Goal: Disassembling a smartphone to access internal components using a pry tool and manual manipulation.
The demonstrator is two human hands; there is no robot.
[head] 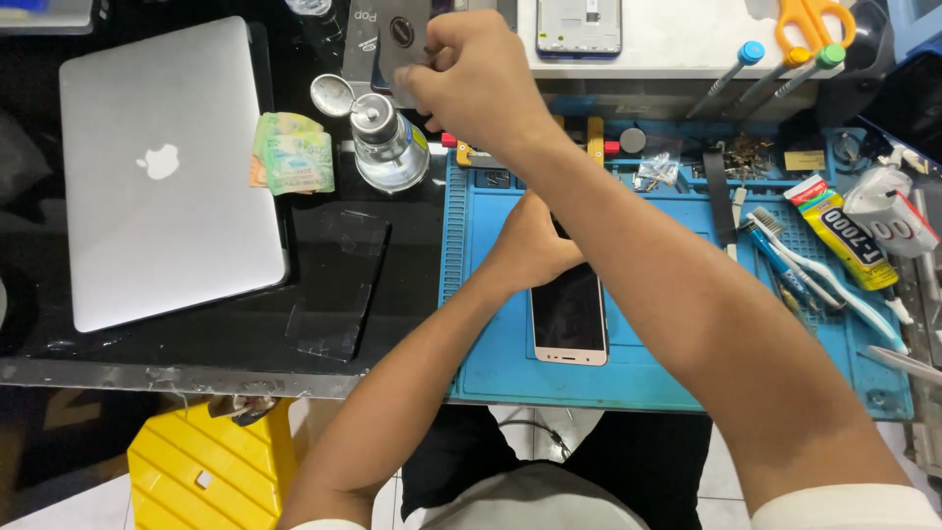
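- Closed silver laptop (pixel 167 172) lies on the black desk (pixel 402 265), well left of the hands.
- Blue repair mat (pixel 667 363) on the right half; a smartphone (pixel 569 314) lies face up on it, dark screen, pale frame, near the mat's front edge.
- Left hand (pixel 530 245) rests on the phone's top end, fingers curled down over it; fingertips hidden, exact grip unclear.
- Right hand (pixel 476 79) reaches across the left arm to the far left, fingers bunched, pinching a small dark flat piece (pixel 397 39).
- Clear glass pump bottle (pixel 388 147) stands just below that hand, flip cap (pixel 332 95) open beside it.
- Folded banknotes (pixel 292 152) between laptop and bottle.
- Toothbrushes (pixel 814 270) and a yellow glue tube (pixel 844 236) on the mat's right side.
- Orange scissors (pixel 810 25) top right.
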